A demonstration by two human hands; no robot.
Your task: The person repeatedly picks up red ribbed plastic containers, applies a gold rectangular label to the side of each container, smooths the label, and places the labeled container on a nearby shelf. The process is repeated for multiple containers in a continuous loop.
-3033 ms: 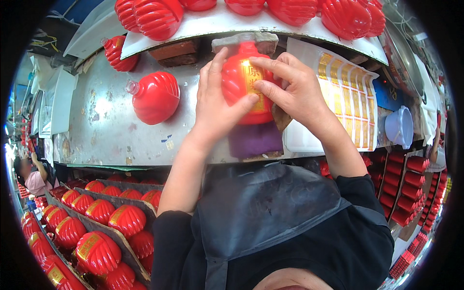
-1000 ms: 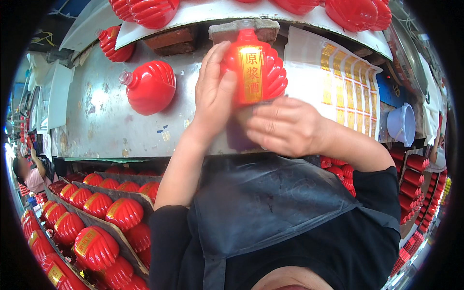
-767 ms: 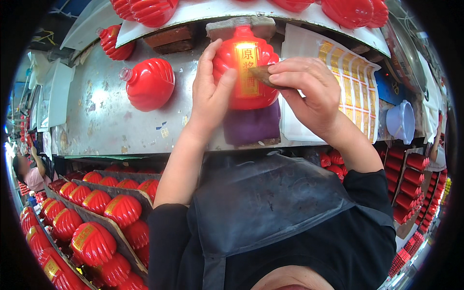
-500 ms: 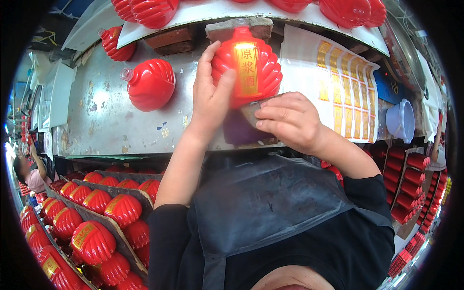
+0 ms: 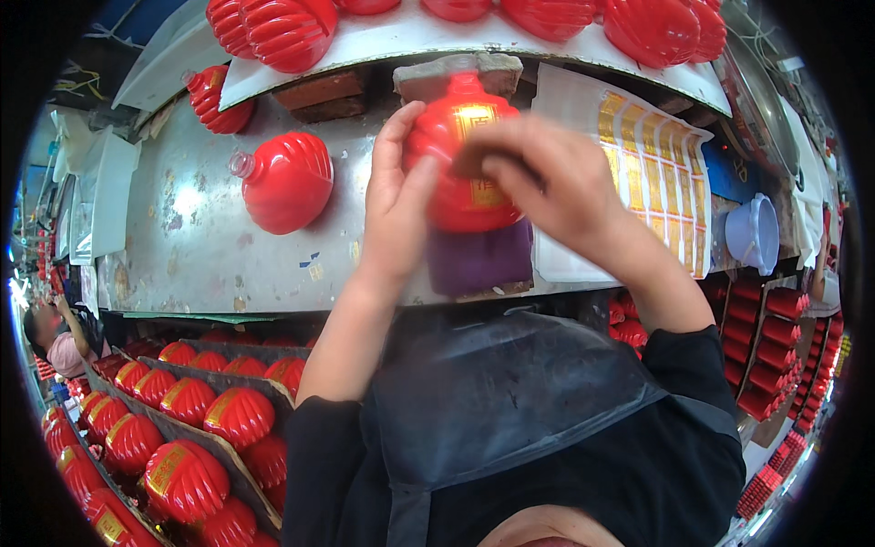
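Note:
A glossy red ribbed bottle (image 5: 442, 205) lies on its side in front of me, its neck pointing away toward a pale block. My left hand (image 5: 396, 196) grips its left side, thumb toward the label and fingers around the far edge. A gold label (image 5: 486, 192) runs along the bottle's upper face, partly covered. Over that label my right hand (image 5: 570, 178), blurred, holds a flat brown piece (image 5: 478, 150); its exact kind cannot be made out. Beneath the bottle's near end shows a purple pad (image 5: 483, 263).
To the left lies another red bottle (image 5: 287, 187) without a visible label. A sheet of gold labels (image 5: 629, 173) sits on the right, beside a lavender bucket (image 5: 753, 234). Red bottles line a white shelf (image 5: 474, 35) ahead; racks of labelled bottles (image 5: 187, 479) stand lower left.
My right hand has moved up and inward from the bottle's near edge onto its label, carrying the flat piece. My left hand keeps its grip.

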